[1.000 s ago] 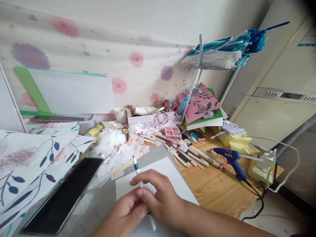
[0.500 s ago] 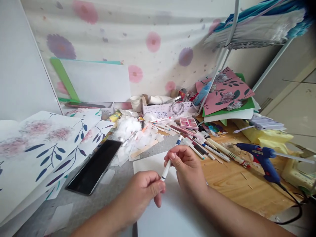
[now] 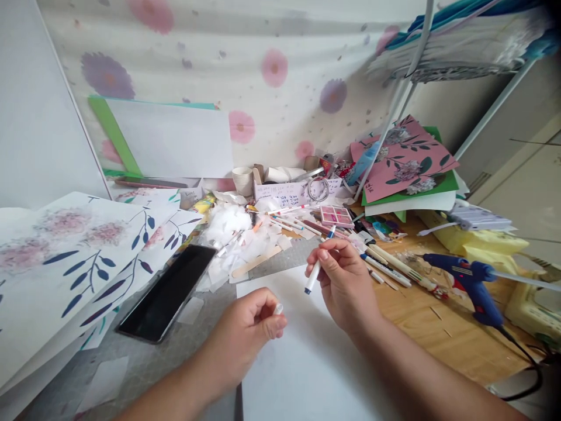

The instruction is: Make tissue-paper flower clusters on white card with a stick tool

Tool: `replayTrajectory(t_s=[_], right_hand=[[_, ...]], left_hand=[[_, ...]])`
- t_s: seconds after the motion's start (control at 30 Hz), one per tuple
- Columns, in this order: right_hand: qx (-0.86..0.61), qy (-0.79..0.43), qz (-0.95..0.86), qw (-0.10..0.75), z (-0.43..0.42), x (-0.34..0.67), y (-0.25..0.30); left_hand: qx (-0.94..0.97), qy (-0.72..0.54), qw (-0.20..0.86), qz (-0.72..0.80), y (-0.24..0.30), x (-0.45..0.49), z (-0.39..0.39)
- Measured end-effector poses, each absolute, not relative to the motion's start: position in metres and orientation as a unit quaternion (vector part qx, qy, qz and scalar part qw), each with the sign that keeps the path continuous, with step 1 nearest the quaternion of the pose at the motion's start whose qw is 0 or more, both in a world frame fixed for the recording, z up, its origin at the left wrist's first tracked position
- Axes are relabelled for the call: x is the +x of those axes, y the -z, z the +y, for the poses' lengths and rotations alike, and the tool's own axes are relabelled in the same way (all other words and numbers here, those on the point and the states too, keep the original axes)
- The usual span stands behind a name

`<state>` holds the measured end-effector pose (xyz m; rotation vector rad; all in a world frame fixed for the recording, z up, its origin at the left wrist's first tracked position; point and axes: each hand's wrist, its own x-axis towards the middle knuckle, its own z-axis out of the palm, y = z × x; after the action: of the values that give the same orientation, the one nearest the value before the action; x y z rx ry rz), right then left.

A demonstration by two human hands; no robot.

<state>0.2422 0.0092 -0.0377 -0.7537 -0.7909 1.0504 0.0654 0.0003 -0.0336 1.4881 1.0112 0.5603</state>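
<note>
White marker with dark blue ends [image 3: 314,275] tilts in the right hand [image 3: 344,283], apart from the left

The right hand clamps its thumb and fingertips around the barrel, holding the marker above a large plain white sheet of paper [image 3: 302,374]. Its lower blue end points down toward the left hand [image 3: 248,327], while the upper blue end leans away to the right. Thumb and forefinger of the left hand are pinched together on a small whitish cap-like piece [image 3: 279,309], mostly hidden by the grip. The two hands are near each other but not touching.

Under the paper's left side lies a grey gridded cutting mat [image 3: 149,374]; to its right runs a bare wooden tabletop [image 3: 407,333]. Just beyond the paper sits a flat pale wooden stick [image 3: 256,263]. Left of the hands, a black rectangular phone [image 3: 169,295] rests on the mat, near large white sheets printed with pink flowers and dark leaves [image 3: 39,304].

Behind the right hand, slim pens and pencils lie loosely heaped, with a square pink palette [image 3: 336,216] beyond them. White fluffy stuffing [image 3: 228,225] is piled farther left. At the far right, a blue glue gun [image 3: 467,272] lies on the wood. A pale curtain with pink and purple flowers [image 3: 184,76] hangs behind everything.
</note>
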Motion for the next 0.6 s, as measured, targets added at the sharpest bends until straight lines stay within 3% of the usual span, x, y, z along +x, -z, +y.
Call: replayTrajectory(t_s=[0.1,0.23,0.43,0.6], right_hand=[[-0.345,-0.485,-0.394,0.701,0.006,0.241,0.040],[-0.359,-0.449,-0.577,0.580,-0.003,0.253,0.034],[-0.414,-0.156,-0.841,0.310,-0.017,0.282,0.015],[-0.413,-0.037,-0.886,0.208,-0.019,0.295,0.009]], left_hand=[[0.656,-0.245,0.575,0.423,0.036,0.063,0.001],[0.643,-0.258,0.586,0.419,0.037,0.062,0.003],[0.635,-0.258,0.590,0.427,0.040,0.061,0.007],[0.643,-0.250,0.594,0.414,0.043,0.060,0.007]])
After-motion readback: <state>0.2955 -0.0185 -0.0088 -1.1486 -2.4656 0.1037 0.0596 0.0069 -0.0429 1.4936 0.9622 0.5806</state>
